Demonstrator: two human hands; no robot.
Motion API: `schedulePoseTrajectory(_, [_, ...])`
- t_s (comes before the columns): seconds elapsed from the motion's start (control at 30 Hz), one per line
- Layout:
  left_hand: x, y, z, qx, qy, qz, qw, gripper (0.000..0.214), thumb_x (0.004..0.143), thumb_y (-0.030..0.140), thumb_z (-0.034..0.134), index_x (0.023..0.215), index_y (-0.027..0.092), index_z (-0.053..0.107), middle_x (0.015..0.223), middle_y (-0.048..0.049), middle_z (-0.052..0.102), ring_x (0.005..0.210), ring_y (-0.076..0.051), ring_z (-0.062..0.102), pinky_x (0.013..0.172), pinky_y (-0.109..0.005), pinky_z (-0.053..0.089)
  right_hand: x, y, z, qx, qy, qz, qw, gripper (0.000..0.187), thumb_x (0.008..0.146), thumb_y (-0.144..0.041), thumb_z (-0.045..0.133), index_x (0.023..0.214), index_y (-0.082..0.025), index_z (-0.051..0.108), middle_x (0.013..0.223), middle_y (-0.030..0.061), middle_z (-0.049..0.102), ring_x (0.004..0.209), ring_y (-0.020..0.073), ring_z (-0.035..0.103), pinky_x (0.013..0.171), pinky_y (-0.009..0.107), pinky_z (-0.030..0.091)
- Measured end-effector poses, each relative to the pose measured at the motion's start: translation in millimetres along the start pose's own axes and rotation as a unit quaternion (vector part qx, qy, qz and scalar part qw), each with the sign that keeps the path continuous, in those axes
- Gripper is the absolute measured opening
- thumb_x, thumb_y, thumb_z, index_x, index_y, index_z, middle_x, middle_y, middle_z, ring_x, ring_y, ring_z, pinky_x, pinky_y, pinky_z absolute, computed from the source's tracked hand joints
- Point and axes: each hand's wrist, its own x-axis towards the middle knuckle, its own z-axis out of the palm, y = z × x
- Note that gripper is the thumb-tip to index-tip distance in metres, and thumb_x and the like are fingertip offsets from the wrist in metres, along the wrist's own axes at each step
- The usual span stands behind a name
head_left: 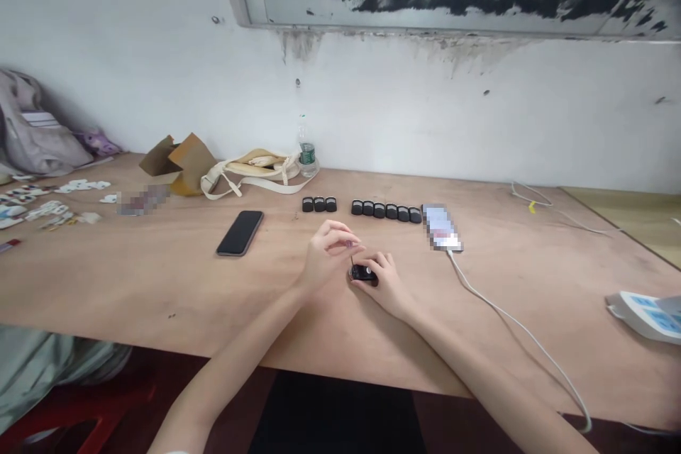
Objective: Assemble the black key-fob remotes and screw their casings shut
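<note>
Near the middle of the table, my right hand (387, 284) is closed around a small black device (363, 272), which looks like a key fob with a pale round spot on top. My left hand (328, 252) pinches a thin screwdriver (352, 259) with a purplish end. Its shaft points down at the left end of the device; whether the tip touches a screw is too small to tell. Beyond my hands stand a row of three black fob-like pieces (319, 204) and a longer row of several similar pieces (386, 210).
A dark phone (240, 233) lies to the left, and a lit phone (442, 227) with a white cable (511, 319) to the right. Behind are a cream bag (260, 164), a bottle (307, 152) and a brown paper bag (186, 163). A white-blue device (646, 313) sits far right.
</note>
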Motion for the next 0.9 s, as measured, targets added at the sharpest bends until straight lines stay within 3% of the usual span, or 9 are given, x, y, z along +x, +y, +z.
schedulePoseTrajectory(0.1, [-2.1,-1.6,2.0,-0.022,0.002,-0.009,1.000,0.016,0.086,0.029,0.061,0.096,0.020,0.069,0.094,-0.0044,0.058,0.078,-0.013,0.065,0.071,-0.026,0.055,-0.1,1.1,1.0,-0.003,0.002,0.003,1.000,0.023,0.082,-0.029,0.065,0.105,-0.029,0.062,0.097,0.0055,0.055,0.094,0.0256,0.048,0.083,0.043,0.048])
schedulePoseTrajectory(0.2, [-4.7,2.0,1.2,-0.033,-0.038,-0.011,0.999,0.024,0.093,0.027,0.049,0.112,0.020,0.063,0.098,-0.0067,0.063,0.086,-0.015,0.066,0.079,-0.029,0.054,-0.1,1.3,1.6,-0.015,0.006,0.000,1.000,0.022,0.081,-0.029,0.066,0.103,-0.029,0.063,0.097,0.0055,0.056,0.093,0.0252,0.048,0.083,0.043,0.047])
schedulePoseTrajectory(0.33, [-6.8,6.6,1.7,0.031,-0.029,0.024,0.999,0.019,0.089,0.029,0.056,0.100,0.020,0.068,0.098,-0.0070,0.066,0.091,-0.017,0.063,0.084,-0.032,0.052,-0.1,2.1,2.3,-0.018,0.010,-0.002,1.000,0.026,0.081,-0.029,0.066,0.107,-0.029,0.062,0.098,0.0055,0.057,0.095,0.0259,0.048,0.083,0.043,0.047])
schedulePoseTrajectory(0.43, [-6.5,4.1,4.9,0.053,0.020,0.047,0.997,0.013,0.082,0.030,0.066,0.091,0.022,0.071,0.089,-0.0034,0.060,0.079,-0.013,0.061,0.072,-0.026,0.053,0.0,3.2,3.1,-0.018,0.016,-0.004,1.000,0.026,0.081,-0.029,0.067,0.106,-0.029,0.062,0.098,0.0054,0.057,0.095,0.0256,0.048,0.082,0.043,0.047])
schedulePoseTrajectory(0.53, [-6.1,0.4,6.0,0.022,0.012,0.037,0.999,0.017,0.087,0.028,0.060,0.099,0.023,0.070,0.081,-0.0015,0.055,0.068,-0.009,0.058,0.062,-0.022,0.050,-0.1,3.5,3.5,-0.023,0.016,-0.008,1.000,0.024,0.080,-0.029,0.067,0.104,-0.028,0.062,0.098,0.0055,0.057,0.095,0.0253,0.049,0.082,0.042,0.047])
schedulePoseTrajectory(0.7, [-7.6,3.3,3.4,0.005,-0.027,0.028,0.999,0.022,0.092,0.023,0.049,0.105,0.019,0.067,0.097,-0.0076,0.066,0.089,-0.016,0.063,0.079,-0.029,0.051,-0.4,3.6,3.8,-0.024,0.018,-0.012,0.999,0.024,0.081,-0.030,0.067,0.104,-0.028,0.063,0.098,0.0057,0.057,0.095,0.0254,0.049,0.083,0.043,0.048])
schedulePoseTrajectory(0.8, [-7.2,5.2,4.8,0.047,-0.009,0.040,0.998,0.016,0.087,0.023,0.058,0.099,0.021,0.069,0.095,-0.0059,0.068,0.089,-0.016,0.061,0.083,-0.031,0.050,0.1,4.0,3.7,-0.027,0.017,-0.011,0.999,0.026,0.081,-0.029,0.066,0.106,-0.028,0.061,0.097,0.0059,0.057,0.095,0.0255,0.049,0.083,0.043,0.048])
schedulePoseTrajectory(0.9, [-6.2,1.9,8.4,0.033,0.023,0.039,0.998,0.013,0.080,0.025,0.068,0.092,0.021,0.071,0.093,-0.0048,0.064,0.084,-0.015,0.061,0.074,-0.027,0.052,0.6,3.4,3.2,-0.030,0.014,-0.017,0.999,0.025,0.080,-0.027,0.067,0.105,-0.027,0.061,0.097,0.0062,0.058,0.096,0.0257,0.049,0.084,0.043,0.047])
